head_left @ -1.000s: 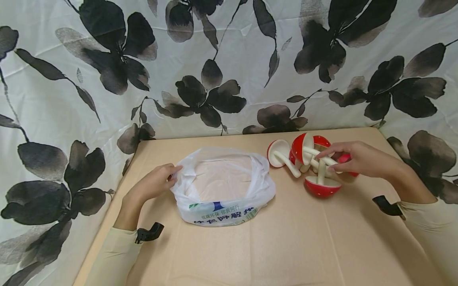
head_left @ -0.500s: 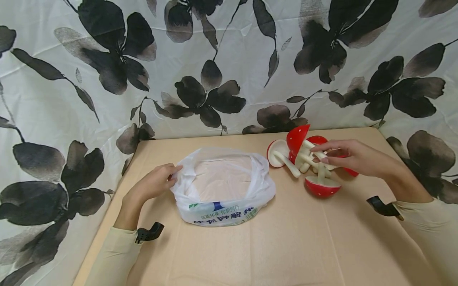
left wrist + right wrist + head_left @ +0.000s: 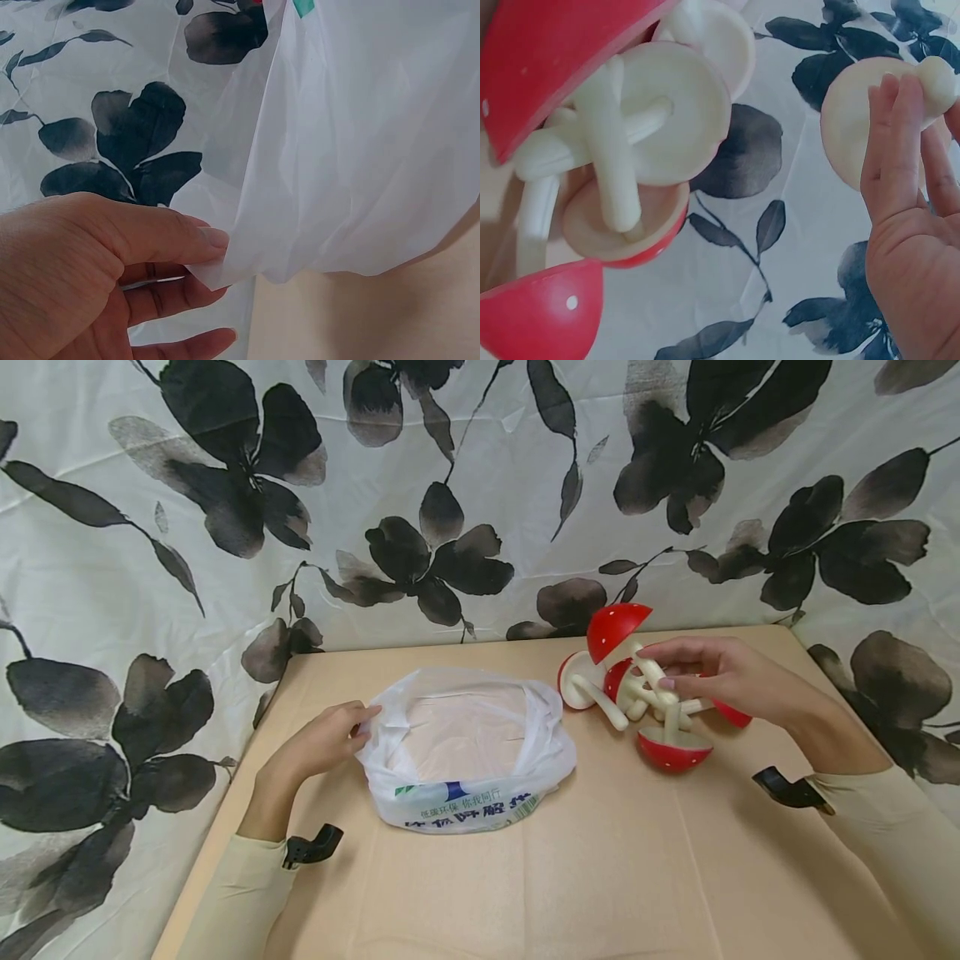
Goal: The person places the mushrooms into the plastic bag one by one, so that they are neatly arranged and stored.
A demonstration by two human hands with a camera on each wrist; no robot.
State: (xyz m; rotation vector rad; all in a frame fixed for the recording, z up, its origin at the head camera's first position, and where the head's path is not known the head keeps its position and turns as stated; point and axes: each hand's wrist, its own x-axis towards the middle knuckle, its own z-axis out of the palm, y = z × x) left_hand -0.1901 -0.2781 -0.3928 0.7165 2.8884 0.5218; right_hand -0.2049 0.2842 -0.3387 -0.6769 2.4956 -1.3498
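My left hand (image 3: 322,743) pinches the left edge of a white plastic bag (image 3: 465,810), which lies with its mouth spread wide and printed characters on its front. The left wrist view shows the thin bag edge (image 3: 217,274) between thumb and fingers. Over the pile at the back right, my right hand (image 3: 731,681) holds a toy mushroom (image 3: 618,631) by its pale stem, its red cap pointing up and left. Under it lie several more red-capped mushrooms, including one with its cap down (image 3: 675,756) and one at the left (image 3: 600,693).
The bag and the mushrooms stand on a tan tabletop (image 3: 585,885). Behind it hangs a white cloth (image 3: 540,485) with dark flower prints. The leftmost mushroom lies close to the bag's right side.
My right hand has moved left and slightly up, lifting a mushroom off the pile; its cap has swung up and left. The left hand and the bag have stayed in place.
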